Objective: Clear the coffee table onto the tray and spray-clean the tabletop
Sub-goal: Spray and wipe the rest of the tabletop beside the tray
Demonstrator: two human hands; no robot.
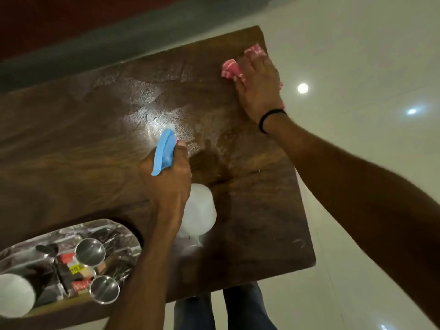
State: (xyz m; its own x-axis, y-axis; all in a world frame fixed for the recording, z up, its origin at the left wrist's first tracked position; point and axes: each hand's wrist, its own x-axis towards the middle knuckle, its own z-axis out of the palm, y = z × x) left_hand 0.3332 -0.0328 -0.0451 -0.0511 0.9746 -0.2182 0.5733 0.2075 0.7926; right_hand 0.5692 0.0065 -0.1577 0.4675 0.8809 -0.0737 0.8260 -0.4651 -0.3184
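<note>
Plainly, the left hand (pixel 166 184) gripped the bottle (pixel 198 210) by its neck. Its fingers were curled round under the blue head (pixel 164 151), and one fingertip showed at the trigger side. The clear body of the bottle hung just below and right of those fingers, held over the counter (pixel 71 144); whether its base touched the wood could not be told. The head pointed away from the person, toward a pale wet sheen (pixel 152 106) on the wood just beyond the left fingers.

The right hand (pixel 259 89) lay well beyond and to the right of the left, at the far right corner of the counter. Its fingers were stretched out fairly straight and pressed down on the pink cloth (pixel 229 69). The cloth bunched out to the left of the fingers and past their tips, close to the counter's edge. A black band (pixel 269 120) sat on that wrist.

Nearer the person and left of the left fingers, the steel tray (pixel 123 228) rested on the counter. In it stood two steel cups (pixel 90 251), a white cup (pixel 15 295) and some packets (pixel 71 270). Pale floor (pixel 357 55) lay to the right of the right fingers.
</note>
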